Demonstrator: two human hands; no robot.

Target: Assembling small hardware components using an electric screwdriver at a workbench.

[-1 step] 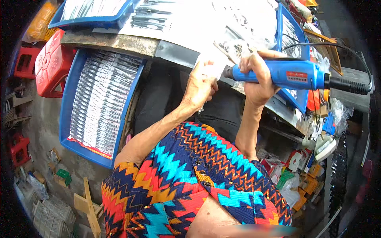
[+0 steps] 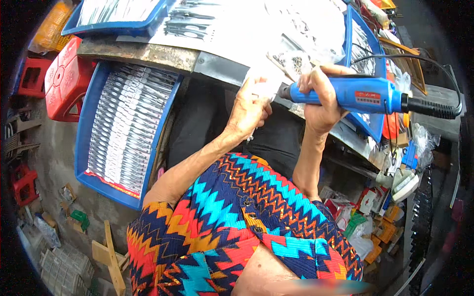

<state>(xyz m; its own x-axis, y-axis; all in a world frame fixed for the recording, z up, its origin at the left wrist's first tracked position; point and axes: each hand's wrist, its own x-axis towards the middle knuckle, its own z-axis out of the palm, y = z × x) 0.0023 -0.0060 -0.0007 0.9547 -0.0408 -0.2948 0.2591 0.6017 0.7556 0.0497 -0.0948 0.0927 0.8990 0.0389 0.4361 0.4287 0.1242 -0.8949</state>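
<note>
My right hand [image 2: 320, 101] is wrapped around a blue corded power tool [image 2: 363, 94], held level with its dark tip pointing left. My left hand [image 2: 248, 111] pinches a small clear plastic packet [image 2: 266, 79] right at that tip, over the front edge of the workbench [image 2: 163, 55]. The packet's contents are too small to make out. Both forearms rise from a bright zigzag-patterned garment at the bottom of the view.
A long blue tray [image 2: 84, 148] full of rows of clear-wrapped items sits low at my left, beside red plastic stools [image 2: 64, 79]. More blue trays [image 2: 363, 126] and loose packets lie on the bench. The tool's black cable [image 2: 434, 106] loops right. Clutter fills the right floor.
</note>
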